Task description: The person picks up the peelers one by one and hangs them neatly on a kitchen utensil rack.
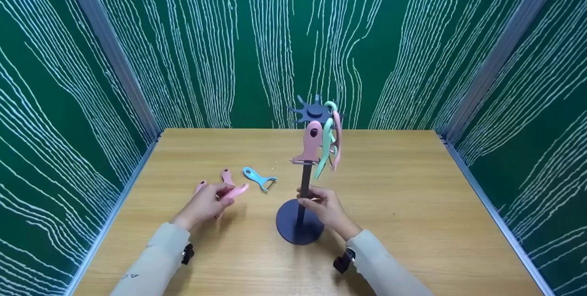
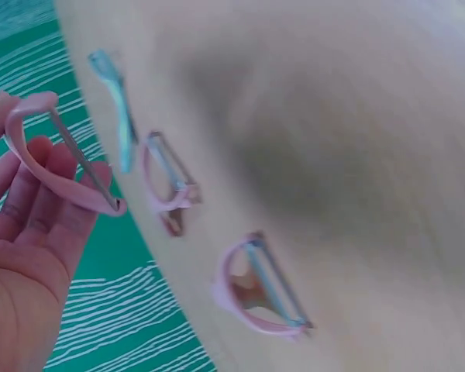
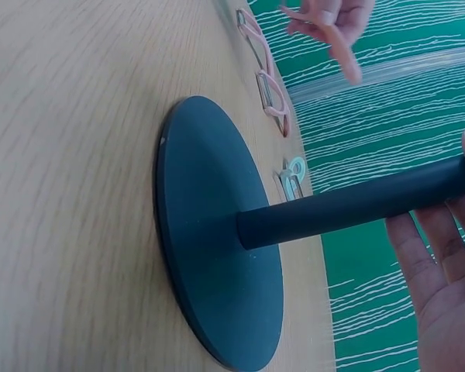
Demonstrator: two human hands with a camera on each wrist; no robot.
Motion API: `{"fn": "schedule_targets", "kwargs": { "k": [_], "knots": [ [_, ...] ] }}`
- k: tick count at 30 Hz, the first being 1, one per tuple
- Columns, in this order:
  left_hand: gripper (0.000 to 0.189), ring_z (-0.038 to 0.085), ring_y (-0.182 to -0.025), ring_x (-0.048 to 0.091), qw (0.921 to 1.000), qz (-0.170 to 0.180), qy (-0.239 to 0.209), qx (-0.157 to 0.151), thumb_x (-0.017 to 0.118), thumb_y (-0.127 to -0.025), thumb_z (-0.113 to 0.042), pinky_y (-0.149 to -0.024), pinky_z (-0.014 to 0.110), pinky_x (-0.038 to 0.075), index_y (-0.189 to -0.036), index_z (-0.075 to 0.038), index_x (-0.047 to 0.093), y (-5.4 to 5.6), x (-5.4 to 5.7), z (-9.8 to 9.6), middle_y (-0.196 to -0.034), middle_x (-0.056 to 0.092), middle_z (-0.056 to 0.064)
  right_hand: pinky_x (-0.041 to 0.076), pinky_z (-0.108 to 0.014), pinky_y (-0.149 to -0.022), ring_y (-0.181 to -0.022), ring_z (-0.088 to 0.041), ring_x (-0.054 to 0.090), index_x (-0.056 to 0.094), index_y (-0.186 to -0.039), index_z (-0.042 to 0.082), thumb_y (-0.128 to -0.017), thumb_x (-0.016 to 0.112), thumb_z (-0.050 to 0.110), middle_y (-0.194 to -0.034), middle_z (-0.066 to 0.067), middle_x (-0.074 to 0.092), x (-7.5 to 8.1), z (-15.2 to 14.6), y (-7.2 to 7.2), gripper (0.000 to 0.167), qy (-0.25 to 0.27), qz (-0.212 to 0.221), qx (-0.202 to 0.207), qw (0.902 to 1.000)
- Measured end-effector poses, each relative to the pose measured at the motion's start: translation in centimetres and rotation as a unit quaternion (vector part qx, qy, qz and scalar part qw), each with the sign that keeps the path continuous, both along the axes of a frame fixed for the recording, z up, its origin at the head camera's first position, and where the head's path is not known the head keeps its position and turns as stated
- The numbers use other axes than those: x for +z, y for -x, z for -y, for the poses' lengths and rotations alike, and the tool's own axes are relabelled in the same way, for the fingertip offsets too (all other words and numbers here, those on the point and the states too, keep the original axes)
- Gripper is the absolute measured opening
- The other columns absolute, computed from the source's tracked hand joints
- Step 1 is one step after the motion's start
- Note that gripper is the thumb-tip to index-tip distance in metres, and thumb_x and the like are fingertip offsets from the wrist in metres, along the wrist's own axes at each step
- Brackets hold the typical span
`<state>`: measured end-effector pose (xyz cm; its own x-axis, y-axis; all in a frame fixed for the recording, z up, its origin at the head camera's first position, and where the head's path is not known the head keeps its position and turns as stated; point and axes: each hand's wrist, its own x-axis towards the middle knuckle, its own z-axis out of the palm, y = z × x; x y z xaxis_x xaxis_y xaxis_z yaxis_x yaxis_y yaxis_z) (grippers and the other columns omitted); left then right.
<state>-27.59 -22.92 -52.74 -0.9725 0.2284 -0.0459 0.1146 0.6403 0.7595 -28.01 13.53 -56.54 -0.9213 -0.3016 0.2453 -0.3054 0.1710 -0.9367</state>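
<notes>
My left hand [image 1: 205, 204] pinches a pink peeler [image 1: 237, 191] between thumb and fingers, above the left part of the table. In the left wrist view that peeler's curved head [image 2: 58, 182] and metal blade show near the fingers. My right hand [image 1: 326, 208] grips the dark pole [image 3: 356, 203] of an upright stand, its thumb and fingers on either side. The stand's round base [image 1: 286, 227] rests on the table. From its hooked top [image 1: 314, 111] hang pink and green peelers, with one pink peeler [image 1: 312, 142] facing me and a green peeler [image 1: 326, 147] beside it.
Two pink peelers lie on the wooden table [image 1: 394, 236] by my left hand, one pink peeler [image 1: 226, 175] farther back and another [image 2: 225, 291] nearer. A blue peeler [image 1: 256, 176] lies between them and the stand. Green walls with white lines [image 1: 275, 48] enclose the table.
</notes>
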Motion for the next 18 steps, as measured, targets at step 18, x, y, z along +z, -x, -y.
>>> {"fn": "schedule_targets", "kwargs": {
  "k": [18],
  "knots": [
    [0.037,0.028,-0.108,0.067,0.9947,-0.046,-0.067,0.062,0.076,-0.104,-0.015,-0.073,0.025,0.061,-0.140,-0.012,0.069,-0.2,3.2,-1.9,-0.132,0.069,0.012,0.059,-0.022,-0.090,-0.108,-0.025,0.073,0.077,-0.121,-0.002,-0.103,0.074,0.007,-0.113,-0.020,0.079,0.1,0.1,0.2,0.021,-0.009,0.013,-0.004,0.9999]
  ]
}}
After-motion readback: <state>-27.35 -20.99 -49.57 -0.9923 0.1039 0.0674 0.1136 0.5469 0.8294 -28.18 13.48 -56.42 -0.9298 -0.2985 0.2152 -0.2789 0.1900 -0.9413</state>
